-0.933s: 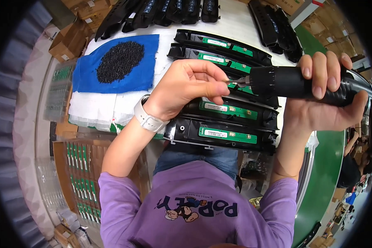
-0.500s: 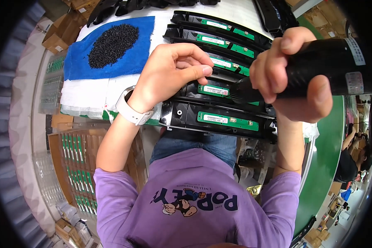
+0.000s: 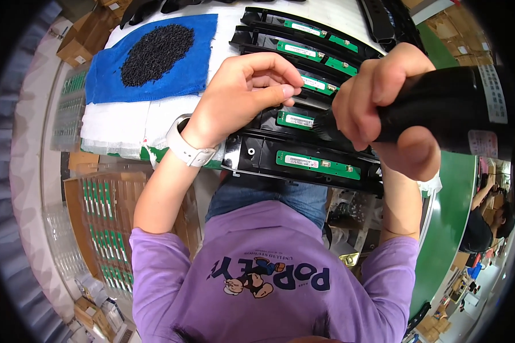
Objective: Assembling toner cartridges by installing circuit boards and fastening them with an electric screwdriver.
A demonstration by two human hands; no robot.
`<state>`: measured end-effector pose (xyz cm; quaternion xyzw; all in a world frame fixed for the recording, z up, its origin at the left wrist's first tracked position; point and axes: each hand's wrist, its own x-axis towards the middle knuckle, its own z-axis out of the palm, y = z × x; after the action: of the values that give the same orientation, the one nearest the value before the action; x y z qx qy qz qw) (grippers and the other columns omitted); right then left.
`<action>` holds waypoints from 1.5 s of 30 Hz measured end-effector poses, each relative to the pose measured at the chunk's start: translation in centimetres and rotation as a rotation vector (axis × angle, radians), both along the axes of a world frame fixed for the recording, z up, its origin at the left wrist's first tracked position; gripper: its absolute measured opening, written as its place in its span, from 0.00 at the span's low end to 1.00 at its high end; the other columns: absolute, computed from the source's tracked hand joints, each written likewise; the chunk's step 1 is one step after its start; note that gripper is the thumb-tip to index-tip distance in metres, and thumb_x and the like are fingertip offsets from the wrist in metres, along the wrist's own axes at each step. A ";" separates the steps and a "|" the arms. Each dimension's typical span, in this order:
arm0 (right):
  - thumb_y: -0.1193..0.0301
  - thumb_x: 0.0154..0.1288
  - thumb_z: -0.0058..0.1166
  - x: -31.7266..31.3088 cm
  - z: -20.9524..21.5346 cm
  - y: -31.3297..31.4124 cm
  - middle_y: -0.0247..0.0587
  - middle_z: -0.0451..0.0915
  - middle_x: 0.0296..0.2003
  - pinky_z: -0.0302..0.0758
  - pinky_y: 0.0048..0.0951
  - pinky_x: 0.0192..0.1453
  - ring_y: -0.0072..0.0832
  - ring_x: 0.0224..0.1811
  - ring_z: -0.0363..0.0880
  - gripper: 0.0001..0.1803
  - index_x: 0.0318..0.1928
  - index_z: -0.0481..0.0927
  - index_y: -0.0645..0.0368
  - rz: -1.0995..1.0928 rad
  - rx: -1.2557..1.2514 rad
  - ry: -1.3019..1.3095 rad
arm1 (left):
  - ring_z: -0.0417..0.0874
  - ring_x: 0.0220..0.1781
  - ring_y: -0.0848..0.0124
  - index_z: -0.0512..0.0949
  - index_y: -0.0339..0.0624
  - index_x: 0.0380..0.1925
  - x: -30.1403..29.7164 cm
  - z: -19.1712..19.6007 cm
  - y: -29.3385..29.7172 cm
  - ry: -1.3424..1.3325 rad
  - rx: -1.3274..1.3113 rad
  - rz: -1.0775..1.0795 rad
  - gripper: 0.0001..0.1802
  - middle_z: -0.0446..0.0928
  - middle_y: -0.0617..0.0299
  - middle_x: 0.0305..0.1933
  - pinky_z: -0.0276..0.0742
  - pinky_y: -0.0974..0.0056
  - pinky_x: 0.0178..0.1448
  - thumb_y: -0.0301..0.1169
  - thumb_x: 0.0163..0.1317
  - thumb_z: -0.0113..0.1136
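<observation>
My right hand (image 3: 383, 108) is wrapped round a thick black electric screwdriver (image 3: 458, 103), its tip end pointing left over the panels. The tip itself is hard to make out against the black plastic. My left hand (image 3: 252, 91) is closed in a pinch above the panels; whatever sits between thumb and finger is too small to see. Below the hands lie several long black plastic panels (image 3: 263, 157) in a row, each fitted with green circuit boards (image 3: 317, 164). One circuit board (image 3: 294, 119) lies just left of the screwdriver's tip end and is partly covered.
Left of the panels, a heap of small black screws (image 3: 157, 54) rests on a blue cloth (image 3: 106, 86). This cloth lies on a white-covered table (image 3: 114, 123). A box of boards (image 3: 80, 223) stands lower left. At the far right another person (image 3: 478, 228) is visible.
My right hand and the screwdriver have shifted slightly left and down. My left hand keeps its pinch and has moved a little to the right.
</observation>
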<state>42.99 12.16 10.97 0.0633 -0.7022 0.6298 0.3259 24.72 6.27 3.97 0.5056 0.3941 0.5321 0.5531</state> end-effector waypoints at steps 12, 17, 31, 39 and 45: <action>0.52 0.57 0.55 0.6 -0.3 0.3 0.32 0.69 0.19 0.65 0.23 0.19 0.19 0.13 0.65 0.25 0.41 0.65 0.59 -0.034 -0.078 0.040 | 0.79 0.33 0.77 0.77 0.34 0.40 0.1 0.0 -0.1 0.052 -0.042 -0.015 0.09 0.79 0.61 0.33 0.75 0.74 0.41 0.26 0.63 0.54; 0.46 0.57 0.53 1.4 0.4 1.5 0.26 0.67 0.22 0.65 0.25 0.29 0.17 0.18 0.66 0.31 0.48 0.67 0.59 -0.024 -0.164 0.208 | 0.81 0.35 0.75 0.77 0.32 0.40 0.3 1.0 -0.8 0.033 0.020 0.092 0.08 0.81 0.58 0.34 0.77 0.73 0.41 0.23 0.61 0.56; 0.52 0.52 0.56 3.7 2.6 1.3 0.27 0.67 0.23 0.61 0.25 0.35 0.18 0.19 0.64 0.26 0.41 0.69 0.59 -0.149 -0.306 0.420 | 0.84 0.37 0.69 0.79 0.29 0.32 0.9 2.1 -1.6 0.090 0.093 0.011 0.07 0.81 0.53 0.33 0.80 0.72 0.44 0.14 0.51 0.62; 0.52 0.53 0.55 1.9 2.7 0.8 0.29 0.66 0.23 0.60 0.26 0.36 0.19 0.20 0.63 0.26 0.41 0.69 0.61 -0.124 -0.369 0.430 | 0.84 0.35 0.69 0.76 0.32 0.33 0.2 1.9 -2.3 -0.135 -0.033 0.024 0.06 0.81 0.53 0.33 0.81 0.70 0.43 0.19 0.55 0.61; 0.52 0.57 0.51 0.0 2.7 1.3 0.28 0.65 0.24 0.59 0.26 0.37 0.19 0.21 0.61 0.26 0.43 0.69 0.63 -0.031 -0.383 0.376 | 0.82 0.39 0.70 0.76 0.34 0.39 -0.5 1.5 -2.5 -0.065 0.068 0.032 0.11 0.81 0.54 0.37 0.78 0.71 0.42 0.23 0.55 0.62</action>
<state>43.00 13.48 13.71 0.1057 -0.4983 0.7232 0.4664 24.19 3.72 5.45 0.5000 0.3657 0.5701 0.5397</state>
